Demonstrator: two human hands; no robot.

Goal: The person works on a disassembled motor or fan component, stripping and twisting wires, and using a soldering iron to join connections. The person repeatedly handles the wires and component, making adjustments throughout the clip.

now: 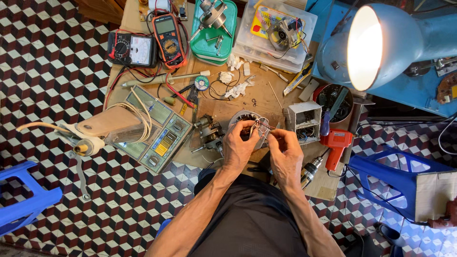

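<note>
Hands — left hand [239, 145] and right hand [284, 148] each pinching thin wires [261, 124] over motor stator [248, 124] — steadied close for fine work.

Person: both forearms bare, no sleeves, watch or rings visible. Hands [240, 145] uncovered, no gloves. Dark grey shorts [250, 219] over lap.
</note>
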